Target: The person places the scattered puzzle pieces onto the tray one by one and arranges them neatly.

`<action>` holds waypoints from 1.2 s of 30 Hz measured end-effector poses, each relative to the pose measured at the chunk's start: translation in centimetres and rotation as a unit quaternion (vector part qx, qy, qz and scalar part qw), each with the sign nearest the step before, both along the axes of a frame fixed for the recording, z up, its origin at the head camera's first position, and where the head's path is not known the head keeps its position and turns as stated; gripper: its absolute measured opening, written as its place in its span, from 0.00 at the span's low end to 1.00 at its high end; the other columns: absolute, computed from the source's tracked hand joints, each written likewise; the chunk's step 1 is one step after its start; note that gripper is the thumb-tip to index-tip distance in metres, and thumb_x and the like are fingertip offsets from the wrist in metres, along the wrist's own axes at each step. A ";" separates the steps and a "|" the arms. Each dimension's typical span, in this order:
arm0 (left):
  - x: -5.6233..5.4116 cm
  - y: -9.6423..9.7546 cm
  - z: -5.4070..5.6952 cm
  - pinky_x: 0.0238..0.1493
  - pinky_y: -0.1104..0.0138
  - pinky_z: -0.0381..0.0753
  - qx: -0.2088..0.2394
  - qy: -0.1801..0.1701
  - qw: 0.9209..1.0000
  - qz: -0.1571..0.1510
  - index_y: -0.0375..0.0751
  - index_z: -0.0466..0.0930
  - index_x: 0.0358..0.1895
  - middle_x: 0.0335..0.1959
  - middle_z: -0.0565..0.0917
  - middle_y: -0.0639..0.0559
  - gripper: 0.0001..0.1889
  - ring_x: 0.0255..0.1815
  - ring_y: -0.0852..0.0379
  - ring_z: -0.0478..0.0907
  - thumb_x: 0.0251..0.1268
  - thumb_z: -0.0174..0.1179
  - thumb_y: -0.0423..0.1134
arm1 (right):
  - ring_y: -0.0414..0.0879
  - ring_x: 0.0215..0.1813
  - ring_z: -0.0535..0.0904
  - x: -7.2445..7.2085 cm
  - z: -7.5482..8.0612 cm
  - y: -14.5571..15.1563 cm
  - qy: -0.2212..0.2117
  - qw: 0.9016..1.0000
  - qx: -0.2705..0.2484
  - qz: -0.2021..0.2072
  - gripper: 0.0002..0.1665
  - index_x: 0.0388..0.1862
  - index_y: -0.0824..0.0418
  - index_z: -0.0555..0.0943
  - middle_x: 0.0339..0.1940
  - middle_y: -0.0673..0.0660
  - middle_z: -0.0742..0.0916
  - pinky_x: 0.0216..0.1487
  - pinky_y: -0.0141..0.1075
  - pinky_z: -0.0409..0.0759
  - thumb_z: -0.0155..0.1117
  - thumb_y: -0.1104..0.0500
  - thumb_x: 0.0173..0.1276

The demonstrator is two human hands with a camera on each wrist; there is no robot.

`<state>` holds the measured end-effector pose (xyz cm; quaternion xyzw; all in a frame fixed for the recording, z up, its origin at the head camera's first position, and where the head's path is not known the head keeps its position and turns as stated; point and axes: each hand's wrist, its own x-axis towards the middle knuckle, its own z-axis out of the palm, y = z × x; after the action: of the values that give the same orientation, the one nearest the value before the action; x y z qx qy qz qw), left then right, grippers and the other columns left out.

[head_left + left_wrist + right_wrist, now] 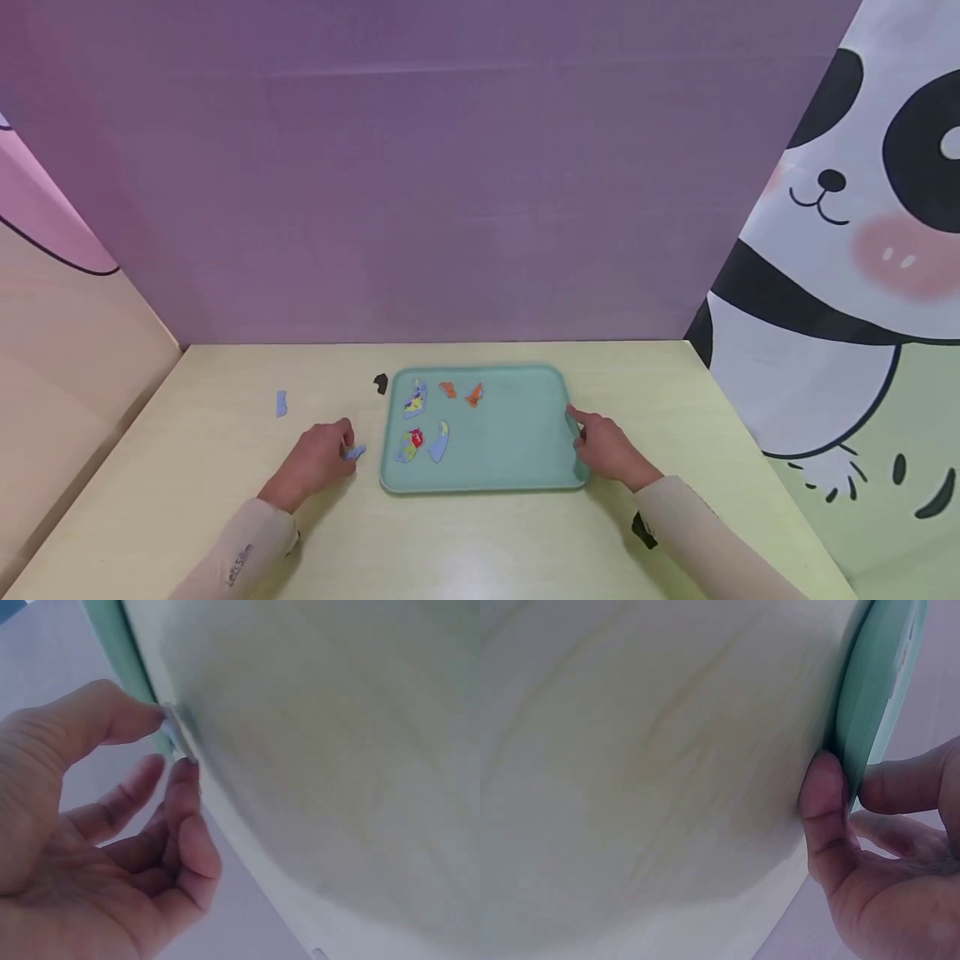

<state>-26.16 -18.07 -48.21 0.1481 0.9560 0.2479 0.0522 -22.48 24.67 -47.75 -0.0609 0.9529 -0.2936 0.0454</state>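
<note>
In the head view, the left hand (318,458), left of the frame's lower middle, pinches a blue piece (355,452) just beside the tray (517,433); the fingers cover part of it. The right hand (611,450) grips the tray's right edge and hides a stretch of that rim. Five printed pieces (438,442) lie on the tray's left half, their pictures too small to read. A black piece (381,383) lies just off its upper left corner, another blue piece (281,404) further left. Both sleeves run off the bottom edge; a dark object (644,531) shows partly under the right one. The table (480,542) is pale — faintly grained — beneath a purple backdrop (450,183), with a cropped panda picture (862,192) at right.

In the left wrist view, thumb and finger pinch the piece almost edge-on, its face indistinct; only a green strip of tray enters at upper left.

In the right wrist view, fingers clasp the rim at right — the tray is cut off above, the pieces on it a blur.
</note>
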 end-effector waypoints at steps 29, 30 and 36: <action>-1.6 14.4 1.6 0.26 0.66 0.67 -0.017 0.095 0.983 -0.155 0.43 0.72 0.18 0.16 0.70 0.58 0.10 0.22 0.57 0.66 0.39 0.64 0.27 | 0.40 0.16 0.60 -0.1 -0.2 -0.6 -0.009 1.000 -0.011 -0.023 0.32 0.68 0.74 0.61 0.14 0.52 0.72 0.19 0.33 0.63 0.51 0.73 0.63; -1.5 14.8 1.5 0.26 0.66 0.67 -0.024 0.097 0.983 -0.155 0.43 0.71 0.17 0.16 0.70 0.57 0.11 0.22 0.57 0.66 0.39 0.65 0.27 | 0.40 0.16 0.60 -0.1 -0.1 -0.7 -0.009 1.000 -0.012 -0.024 0.32 0.68 0.74 0.61 0.15 0.52 0.72 0.19 0.33 0.63 0.51 0.73 0.63; -1.6 16.4 1.1 0.23 0.66 0.66 -0.055 0.105 0.981 -0.151 0.44 0.69 0.15 0.13 0.68 0.57 0.14 0.19 0.57 0.65 0.39 0.65 0.27 | 0.41 0.17 0.62 0.1 0.0 -0.6 -0.009 1.000 -0.005 -0.028 0.32 0.68 0.74 0.62 0.16 0.53 0.72 0.20 0.34 0.64 0.51 0.73 0.64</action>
<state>-27.74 -1.70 -47.11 0.3127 0.9350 0.1673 -0.0039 -22.42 24.06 -47.72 -0.0315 0.9522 -0.3004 0.0454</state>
